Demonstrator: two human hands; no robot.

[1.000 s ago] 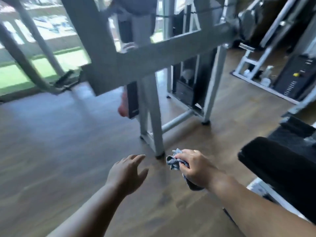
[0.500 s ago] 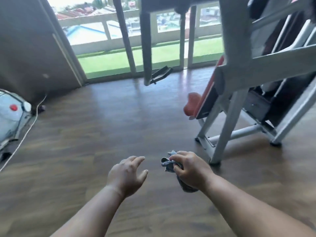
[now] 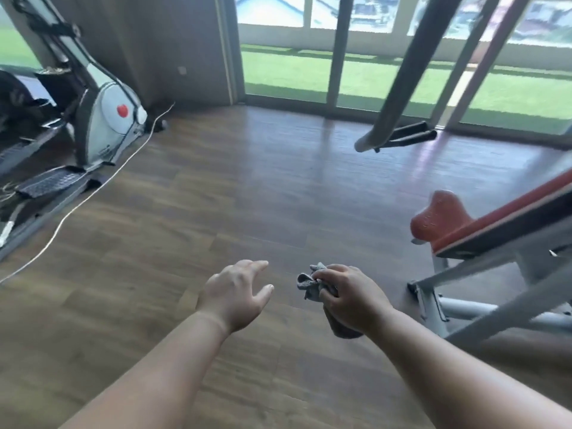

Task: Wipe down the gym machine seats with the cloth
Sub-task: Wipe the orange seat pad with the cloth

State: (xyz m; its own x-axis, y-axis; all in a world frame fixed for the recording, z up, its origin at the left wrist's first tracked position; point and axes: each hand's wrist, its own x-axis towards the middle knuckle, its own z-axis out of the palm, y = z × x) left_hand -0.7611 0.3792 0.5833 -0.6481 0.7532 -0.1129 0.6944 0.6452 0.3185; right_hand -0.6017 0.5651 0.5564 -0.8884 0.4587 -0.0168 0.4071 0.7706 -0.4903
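Both forearms are bare right up to the bottom edge of the view, with no sleeve or cuff showing. The left hand (image 3: 235, 292) and the right hand (image 3: 353, 298) wear no gloves. A faint crease line crosses the left wrist, just behind the hand.

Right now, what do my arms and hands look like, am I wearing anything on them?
Both forearms are bare as far as the picture shows: no sleeves in view. The left hand and right hand wear no gloves, and no watch, bracelet or ring shows on either.
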